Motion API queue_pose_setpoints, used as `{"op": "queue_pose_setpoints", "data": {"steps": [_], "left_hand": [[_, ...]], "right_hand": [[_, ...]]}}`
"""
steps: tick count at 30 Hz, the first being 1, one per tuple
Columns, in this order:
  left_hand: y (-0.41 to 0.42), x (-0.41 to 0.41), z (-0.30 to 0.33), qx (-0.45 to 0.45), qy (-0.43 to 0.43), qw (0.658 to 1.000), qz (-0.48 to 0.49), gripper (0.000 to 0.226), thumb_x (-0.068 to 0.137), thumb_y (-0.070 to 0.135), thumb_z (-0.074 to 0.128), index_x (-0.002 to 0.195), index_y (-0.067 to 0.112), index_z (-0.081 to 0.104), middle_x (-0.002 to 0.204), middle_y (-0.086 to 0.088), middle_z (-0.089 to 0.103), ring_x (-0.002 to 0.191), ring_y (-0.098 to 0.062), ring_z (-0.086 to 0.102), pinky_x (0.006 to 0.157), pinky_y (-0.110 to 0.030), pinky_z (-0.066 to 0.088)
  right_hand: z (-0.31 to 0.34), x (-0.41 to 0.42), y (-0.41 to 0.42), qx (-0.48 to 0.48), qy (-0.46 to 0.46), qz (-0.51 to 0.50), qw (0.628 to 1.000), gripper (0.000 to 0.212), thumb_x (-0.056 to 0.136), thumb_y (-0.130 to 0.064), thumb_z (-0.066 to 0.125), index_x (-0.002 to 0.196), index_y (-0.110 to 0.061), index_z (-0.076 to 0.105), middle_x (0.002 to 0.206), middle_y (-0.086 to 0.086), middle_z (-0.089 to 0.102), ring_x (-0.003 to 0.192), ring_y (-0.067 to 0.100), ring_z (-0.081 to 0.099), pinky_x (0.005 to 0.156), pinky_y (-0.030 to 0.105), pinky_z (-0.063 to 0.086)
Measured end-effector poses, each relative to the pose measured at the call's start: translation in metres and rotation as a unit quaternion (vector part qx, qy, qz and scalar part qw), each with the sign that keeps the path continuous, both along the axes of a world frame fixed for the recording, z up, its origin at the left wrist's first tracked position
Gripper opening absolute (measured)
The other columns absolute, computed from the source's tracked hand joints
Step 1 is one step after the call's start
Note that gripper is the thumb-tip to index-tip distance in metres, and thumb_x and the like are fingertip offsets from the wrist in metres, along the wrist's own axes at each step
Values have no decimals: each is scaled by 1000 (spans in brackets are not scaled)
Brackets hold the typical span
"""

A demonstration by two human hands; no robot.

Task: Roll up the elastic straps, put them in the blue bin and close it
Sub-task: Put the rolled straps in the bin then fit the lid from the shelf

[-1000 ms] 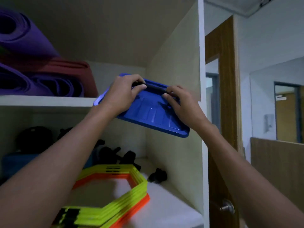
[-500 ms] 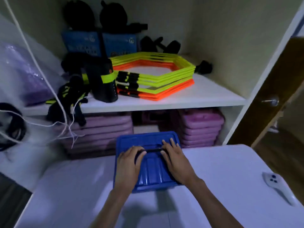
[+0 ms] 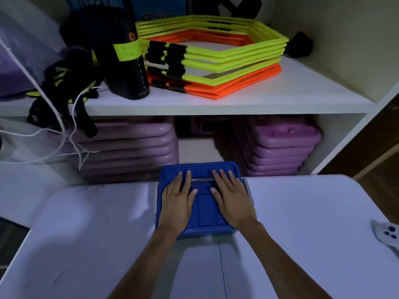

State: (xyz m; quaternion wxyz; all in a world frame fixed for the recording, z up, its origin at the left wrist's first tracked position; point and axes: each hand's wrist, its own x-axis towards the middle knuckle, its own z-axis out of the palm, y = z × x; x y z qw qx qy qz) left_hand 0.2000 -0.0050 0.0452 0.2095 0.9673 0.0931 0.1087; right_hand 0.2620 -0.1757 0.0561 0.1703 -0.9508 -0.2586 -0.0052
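The blue bin (image 3: pixel 203 231) stands on the white table (image 3: pixel 302 212) at its far edge, with its blue lid (image 3: pixel 204 201) on top. My left hand (image 3: pixel 178 201) lies flat on the lid's left half, fingers spread. My right hand (image 3: pixel 232 201) lies flat on the right half, fingers also apart. A dark handle bar (image 3: pixel 201 180) shows between the fingertips. No elastic straps are visible; the bin's inside is hidden by the lid.
A white shelf (image 3: pixel 237 100) behind the table carries stacked yellow and orange hexagon rings (image 3: pixel 216 61), a black cylinder (image 3: pixel 127 61) and tangled black-yellow straps with white cords (image 3: pixel 62 83). Purple pads (image 3: pixel 278 145) are stacked below. A white controller (image 3: pixel 386 234) lies at the table's right edge.
The lid came down from shelf height, where both hands gripped it, onto the bin on the table. Both hands now rest flat on it with fingers more spread.
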Motion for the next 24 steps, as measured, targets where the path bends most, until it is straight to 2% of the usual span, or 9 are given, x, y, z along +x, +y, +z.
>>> {"op": "queue_pose_setpoints", "data": {"steps": [2,4,6,9,10,12,15,20,24], "left_hand": [[2,0,1,49,49,998,6,76,90,63,-2,148,25,30,158,-15,16,146,-33,12,115,-51,19],[10,-5,6,78,17,996,30,66,95,58,14,142,22,42,156,-20,22,144,-39,17,112,-56,23],[25,-15,8,65,-5,990,126,65,94,57,33,145,17,36,157,-21,18,145,-37,14,114,-55,15],[42,-24,6,-150,100,956,232,104,78,73,49,151,10,8,158,-18,11,146,-31,10,119,-47,8],[41,-24,7,-252,96,938,220,106,75,72,54,150,9,13,154,-17,27,142,-31,26,116,-44,24],[32,-22,11,-345,38,918,191,79,81,55,62,139,8,35,122,-8,59,112,-28,59,86,-30,50],[25,-18,16,-297,-12,935,194,51,89,35,61,128,7,45,106,-9,65,87,-21,61,71,-27,49],[27,-18,11,-252,-6,951,181,55,91,37,57,133,4,42,120,-17,58,106,-32,58,87,-39,50],[11,-17,12,-94,39,979,177,55,99,30,41,145,2,28,142,-25,39,123,-39,46,96,-44,44]], "right_hand": [[-3,0,1,-47,-22,9,999,65,99,-56,3,152,-27,25,160,5,22,149,28,15,120,42,11],[-5,1,0,-62,-15,7,998,62,99,-55,8,152,-28,24,160,6,21,149,28,13,121,39,8],[-5,2,-1,-66,-22,3,998,60,99,-53,14,153,-28,24,160,7,23,149,29,14,118,38,6],[-6,1,2,-72,-30,6,997,59,100,-53,17,152,-28,25,159,7,25,148,30,17,117,37,4],[-7,1,3,-70,-31,8,997,60,99,-53,16,152,-28,25,160,7,24,148,29,16,119,37,4],[-7,2,3,-70,-37,6,997,61,99,-54,12,153,-28,23,160,6,22,149,29,14,121,38,5],[-6,2,1,-71,-35,10,997,63,98,-56,8,153,-28,21,161,6,20,149,28,11,117,40,6],[-6,2,4,-83,-41,5,996,60,99,-53,14,152,-27,26,159,8,26,147,31,18,116,43,12],[-10,1,4,-83,-37,6,996,62,100,-52,8,151,-24,29,158,10,29,147,32,21,116,45,16]]}}
